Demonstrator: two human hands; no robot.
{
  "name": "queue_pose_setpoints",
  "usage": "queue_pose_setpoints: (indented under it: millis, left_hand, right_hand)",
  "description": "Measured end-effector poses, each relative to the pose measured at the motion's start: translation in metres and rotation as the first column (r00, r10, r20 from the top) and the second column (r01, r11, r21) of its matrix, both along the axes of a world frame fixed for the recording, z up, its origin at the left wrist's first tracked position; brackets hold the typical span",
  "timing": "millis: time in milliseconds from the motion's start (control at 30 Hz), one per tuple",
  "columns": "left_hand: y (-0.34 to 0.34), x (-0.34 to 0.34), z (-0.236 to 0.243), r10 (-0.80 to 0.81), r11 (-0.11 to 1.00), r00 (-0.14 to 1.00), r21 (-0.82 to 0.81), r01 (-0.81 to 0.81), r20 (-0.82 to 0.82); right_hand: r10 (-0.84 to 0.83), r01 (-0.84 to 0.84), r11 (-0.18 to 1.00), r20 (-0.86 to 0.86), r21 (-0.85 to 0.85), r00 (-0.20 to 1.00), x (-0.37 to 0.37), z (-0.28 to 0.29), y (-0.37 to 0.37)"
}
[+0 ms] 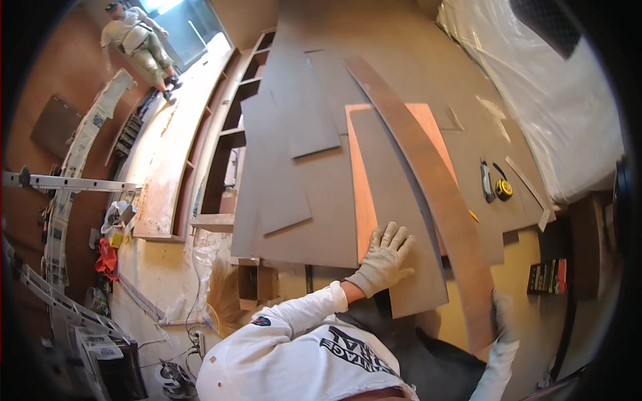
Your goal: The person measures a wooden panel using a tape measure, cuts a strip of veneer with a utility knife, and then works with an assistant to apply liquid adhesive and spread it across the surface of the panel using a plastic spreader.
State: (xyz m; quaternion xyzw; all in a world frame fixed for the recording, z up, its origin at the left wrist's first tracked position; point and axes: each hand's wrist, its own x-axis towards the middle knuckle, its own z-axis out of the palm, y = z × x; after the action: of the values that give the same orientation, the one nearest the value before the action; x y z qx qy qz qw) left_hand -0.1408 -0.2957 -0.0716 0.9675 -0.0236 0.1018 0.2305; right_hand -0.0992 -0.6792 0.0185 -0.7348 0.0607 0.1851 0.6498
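My left hand point(384, 257), in a beige work glove, lies with its fingers spread on a narrow grey-brown board point(401, 200). Under that board, a sheet with an orange face point(360, 170) shows along both sides. A long, slightly curved-looking brown strip point(435, 190) slants across the stack toward me. At its near end, my gloved right hand point(505, 317) grips the right edge, somewhat blurred. Right of the strip lie a utility knife point(487, 180), a yellow and black tape measure point(503, 188) and a yellow pencil point(474, 216).
Several loose grey panels point(284, 127) cover the work surface. Beyond its left side stand a shelf-like wooden frame point(200, 134) and a ladder point(73, 182). Clear plastic sheeting point(548, 100) hangs at right. A broom head point(226, 297) and cables are low left. Another person point(144, 43) stands far left.
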Motion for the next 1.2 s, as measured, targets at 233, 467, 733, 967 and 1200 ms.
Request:
queue_pose_setpoints:
  millis: [233,467,733,967,1200]
  left_hand:
    - [-0.013,-0.02,0.027,-0.204,0.979,0.959,-0.016,0.205,-0.198]
    - [-0.019,-0.031,0.049,-0.384,0.906,0.868,0.055,0.421,-0.313]
    - [-0.032,-0.054,0.061,-0.552,0.733,0.683,0.112,0.671,-0.478]
    - [-0.004,-0.078,0.04,-0.421,0.893,0.907,0.185,0.411,0.021]
    - [0.113,-0.108,0.141,-0.016,0.959,0.936,-0.26,0.115,0.353]
  right_hand:
    - [0.239,-0.198,0.831,0.012,-0.52,0.971,0.119,0.009,-0.097]
    - [0.1,-0.148,0.806,-0.114,-0.573,0.988,0.121,0.005,-0.088]
    - [0.133,-0.113,0.727,-0.023,-0.677,0.991,0.072,-0.021,-0.048]
    - [0.126,-0.051,0.676,0.048,-0.735,0.991,0.062,-0.04,-0.051]
    - [0.131,-0.061,0.75,0.058,-0.659,0.99,0.111,-0.019,-0.079]
